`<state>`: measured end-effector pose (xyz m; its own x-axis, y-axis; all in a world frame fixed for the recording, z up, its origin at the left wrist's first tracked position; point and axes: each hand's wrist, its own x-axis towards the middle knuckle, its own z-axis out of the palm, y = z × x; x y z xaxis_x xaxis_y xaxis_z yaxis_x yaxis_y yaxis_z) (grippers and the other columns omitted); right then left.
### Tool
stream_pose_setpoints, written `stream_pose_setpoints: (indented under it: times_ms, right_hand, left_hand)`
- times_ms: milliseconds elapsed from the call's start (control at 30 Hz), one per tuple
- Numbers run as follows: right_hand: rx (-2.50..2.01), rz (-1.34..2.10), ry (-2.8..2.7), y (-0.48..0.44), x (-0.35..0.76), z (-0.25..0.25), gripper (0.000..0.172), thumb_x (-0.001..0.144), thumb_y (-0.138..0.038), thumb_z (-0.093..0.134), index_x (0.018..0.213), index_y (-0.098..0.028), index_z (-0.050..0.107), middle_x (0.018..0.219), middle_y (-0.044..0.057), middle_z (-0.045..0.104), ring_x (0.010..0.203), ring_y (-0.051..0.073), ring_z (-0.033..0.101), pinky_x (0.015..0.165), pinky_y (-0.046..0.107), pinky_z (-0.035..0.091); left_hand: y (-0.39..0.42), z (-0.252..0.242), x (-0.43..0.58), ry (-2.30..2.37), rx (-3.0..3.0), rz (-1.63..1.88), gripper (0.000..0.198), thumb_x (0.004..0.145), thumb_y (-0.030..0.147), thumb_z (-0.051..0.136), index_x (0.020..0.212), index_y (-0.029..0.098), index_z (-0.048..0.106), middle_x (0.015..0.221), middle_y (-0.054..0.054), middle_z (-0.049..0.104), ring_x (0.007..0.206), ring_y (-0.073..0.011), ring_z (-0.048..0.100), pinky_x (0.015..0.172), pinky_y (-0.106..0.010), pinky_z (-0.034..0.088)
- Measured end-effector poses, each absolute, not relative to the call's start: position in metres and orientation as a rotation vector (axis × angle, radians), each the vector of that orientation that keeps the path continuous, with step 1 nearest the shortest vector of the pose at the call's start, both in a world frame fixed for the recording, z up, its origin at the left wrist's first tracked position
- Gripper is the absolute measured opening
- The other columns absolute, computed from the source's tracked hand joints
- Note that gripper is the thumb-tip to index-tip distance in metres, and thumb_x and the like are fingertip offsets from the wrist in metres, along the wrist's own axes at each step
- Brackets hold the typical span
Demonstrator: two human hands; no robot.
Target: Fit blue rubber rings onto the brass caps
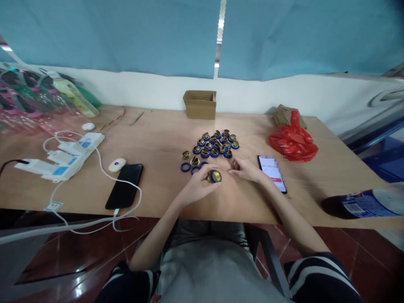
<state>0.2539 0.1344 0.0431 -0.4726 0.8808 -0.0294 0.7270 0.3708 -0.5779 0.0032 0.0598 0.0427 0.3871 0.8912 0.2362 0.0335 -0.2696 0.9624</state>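
Apparently, most brass pieces [208, 146] already sit in blue rings [235, 148] on the table [164, 143]; two bare pieces [186, 155] and some loose rings [185, 171] are left. Our left hand [199, 184] clamps a ringed piece [216, 177]; whether our right hand's [246, 169] fingers grip anything, we cannot tell.

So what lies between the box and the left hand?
In the head view: a cluster of gold-coloured pieces, then loose blue rings nearer the left hand.

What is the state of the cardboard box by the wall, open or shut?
Open: the cardboard box shows its inside at the top.
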Motion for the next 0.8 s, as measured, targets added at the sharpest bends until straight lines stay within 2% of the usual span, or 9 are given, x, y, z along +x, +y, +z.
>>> stream_pose_setpoints:
  times_ms: [67, 200, 400, 600, 667, 800]
  right_hand:
    - [-1.431, 0.773, -2.326, 0.135, 0.255, 0.041, 0.025, 0.08, -0.035, 0.073, 0.084, -0.02, 0.053, 0.071, -0.002, 0.059, 0.063, 0.015, 0.051, 0.059, 0.026, 0.035]
    - [-1.448, 0.766, -2.281, 0.132, 0.254, 0.039, 0.027, 0.08, -0.034, 0.074, 0.092, -0.019, 0.055, 0.07, -0.003, 0.06, 0.063, 0.016, 0.055, 0.06, 0.027, 0.037]
    - [-1.491, 0.74, -2.252, 0.124, 0.252, 0.037, 0.025, 0.083, -0.035, 0.073, 0.092, -0.02, 0.056, 0.077, 0.002, 0.066, 0.067, 0.018, 0.059, 0.061, 0.029, 0.038]
    - [-1.526, 0.76, -2.229, 0.121, 0.251, 0.038, 0.019, 0.083, -0.03, 0.072, 0.08, -0.021, 0.055, 0.076, 0.002, 0.066, 0.065, 0.017, 0.058, 0.06, 0.029, 0.038]
    - [-1.49, 0.797, -2.203, 0.121, 0.251, 0.038, 0.016, 0.084, -0.028, 0.071, 0.089, -0.02, 0.058, 0.078, 0.001, 0.066, 0.065, 0.017, 0.057, 0.061, 0.029, 0.039]
    - [-1.383, 0.807, -2.212, 0.12, 0.25, 0.036, 0.023, 0.085, -0.024, 0.068, 0.106, -0.02, 0.061, 0.086, 0.002, 0.066, 0.068, 0.016, 0.055, 0.065, 0.028, 0.041]
  left_hand:
    - [0.079, 0.045, 0.007, 0.83, 1.653, 1.078, 0.042, 0.084, 0.023, 0.072, 0.124, 0.022, 0.058, 0.126, -0.009, 0.065, 0.121, -0.0246, 0.063, 0.104, -0.041, 0.052]
    - [0.107, 0.036, 0.014, 0.865, 1.7, 1.108, 0.041, 0.084, 0.024, 0.072, 0.123, 0.022, 0.058, 0.121, -0.009, 0.067, 0.117, -0.024, 0.065, 0.1, -0.04, 0.054]
    - [0.113, 0.025, 0.011, 0.904, 1.654, 1.261, 0.042, 0.083, 0.025, 0.074, 0.121, 0.02, 0.056, 0.121, -0.01, 0.066, 0.113, -0.0225, 0.068, 0.1, -0.038, 0.053]
    - [0.11, 0.033, -0.002, 0.935, 1.559, 1.312, 0.043, 0.082, 0.025, 0.076, 0.119, 0.02, 0.056, 0.12, -0.01, 0.066, 0.11, -0.0209, 0.067, 0.099, -0.036, 0.054]
    - [0.109, 0.036, -0.004, 0.94, 1.534, 1.328, 0.041, 0.082, 0.024, 0.076, 0.119, 0.02, 0.057, 0.121, -0.01, 0.065, 0.113, -0.021, 0.066, 0.1, -0.036, 0.053]
    - [0.108, 0.036, -0.002, 0.935, 1.518, 1.305, 0.041, 0.082, 0.023, 0.075, 0.118, 0.019, 0.056, 0.12, -0.01, 0.066, 0.111, -0.0204, 0.067, 0.098, -0.035, 0.053]
